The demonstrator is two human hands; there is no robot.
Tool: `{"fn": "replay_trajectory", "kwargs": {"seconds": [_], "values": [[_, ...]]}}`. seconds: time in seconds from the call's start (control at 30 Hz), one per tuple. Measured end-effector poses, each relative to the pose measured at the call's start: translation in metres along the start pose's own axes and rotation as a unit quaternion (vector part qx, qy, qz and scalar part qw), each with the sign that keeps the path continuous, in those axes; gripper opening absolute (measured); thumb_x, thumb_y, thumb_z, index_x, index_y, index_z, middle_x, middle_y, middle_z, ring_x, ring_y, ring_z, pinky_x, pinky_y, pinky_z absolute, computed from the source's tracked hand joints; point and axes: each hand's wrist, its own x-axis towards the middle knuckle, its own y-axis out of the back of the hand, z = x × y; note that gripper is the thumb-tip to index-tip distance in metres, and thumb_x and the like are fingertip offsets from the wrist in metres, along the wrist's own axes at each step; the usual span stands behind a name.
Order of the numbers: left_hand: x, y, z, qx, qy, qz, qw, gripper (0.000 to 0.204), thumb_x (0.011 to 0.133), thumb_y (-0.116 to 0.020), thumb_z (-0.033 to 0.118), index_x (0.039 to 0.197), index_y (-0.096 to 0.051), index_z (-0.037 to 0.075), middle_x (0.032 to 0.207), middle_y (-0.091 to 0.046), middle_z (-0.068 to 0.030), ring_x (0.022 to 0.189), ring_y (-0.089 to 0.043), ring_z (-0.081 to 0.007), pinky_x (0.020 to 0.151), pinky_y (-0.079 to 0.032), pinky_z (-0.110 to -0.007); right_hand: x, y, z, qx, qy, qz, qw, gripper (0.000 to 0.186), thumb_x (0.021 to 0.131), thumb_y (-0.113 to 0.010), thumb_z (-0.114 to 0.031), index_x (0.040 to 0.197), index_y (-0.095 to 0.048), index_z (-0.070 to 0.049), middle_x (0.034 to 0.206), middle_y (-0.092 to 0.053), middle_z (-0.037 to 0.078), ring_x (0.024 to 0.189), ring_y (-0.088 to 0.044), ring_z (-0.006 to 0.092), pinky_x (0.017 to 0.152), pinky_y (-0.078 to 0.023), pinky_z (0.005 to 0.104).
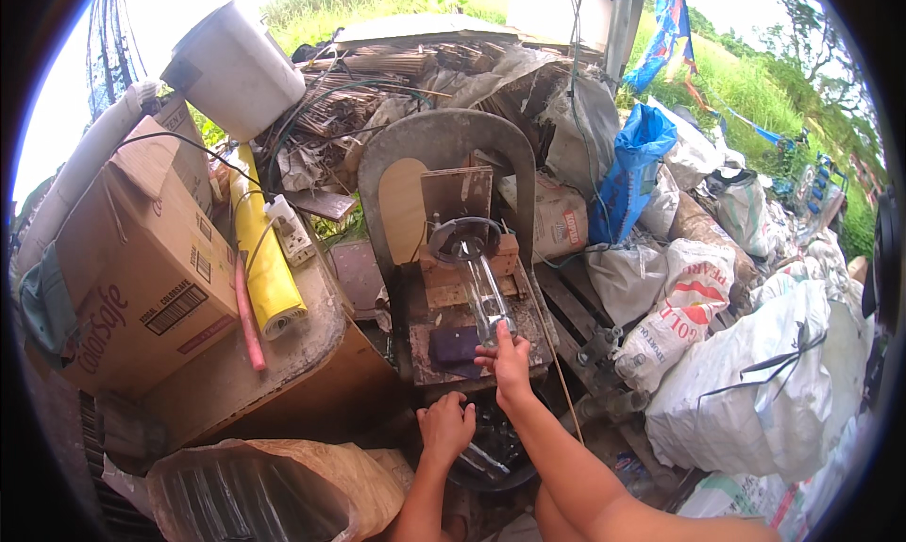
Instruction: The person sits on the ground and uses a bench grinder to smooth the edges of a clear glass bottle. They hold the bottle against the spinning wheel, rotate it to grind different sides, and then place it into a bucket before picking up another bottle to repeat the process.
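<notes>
The right hand [510, 361] pinches the clear bottle [482, 287] by its near end; the left hand [445, 427] half curls beside the dark tub [510, 486], its hold unclear

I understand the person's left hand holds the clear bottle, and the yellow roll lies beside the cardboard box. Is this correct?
Only the side is wrong: the head view shows the right hand holding the clear bottle.

Right forearm [585, 462] is slanting in from lower right, right hand [512, 365] pinching, thumb [504, 333] pointing up. Left forearm [423, 504] is running up from lower edge, left hand [446, 426] sitting lower, back facing up, fingers bending.
</notes>
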Motion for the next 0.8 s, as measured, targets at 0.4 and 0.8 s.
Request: {"fn": "replay_trajectory", "kwargs": {"seconds": [0.4, 0.8], "values": [[0.002, -0.006, -0.005, 0.011, -0.009, 0.021, 1.0, 0.028, 0.101, -0.071, 0.032, 0.117, -0.075, 0.009, 0.098, -0.079, -0.0081, 0.097, -0.075, -0.03, 0.096, -0.046, -0.049, 0.001, 0.004, 0.012, -0.15, 0.088, 0.028, 0.984, 0.081, 0.105, -0.075, -0.049, 0.15, -0.03, 0.0, 0.108, -0.067, 0.014, 0.094, -0.064, 0.0177, 0.082, -0.05, 0.032], [0.0, -0.001, -0.001, 0.001, 0.001, -0.008, 1.0, 0.03, 0.101, -0.07, 0.032, 0.118, -0.075, 0.008, 0.112, -0.08, -0.013, 0.106, -0.075, -0.0345, 0.097, -0.046, -0.054, -0.001, -0.004, 0.007, -0.014, 0.01, 0.006, 1.0, 0.072, 0.106, -0.071, -0.054, 0.144, -0.034, -0.006, 0.097, -0.07, 0.008, 0.085, -0.069, 0.0164, 0.069, -0.052, 0.0297]]}}
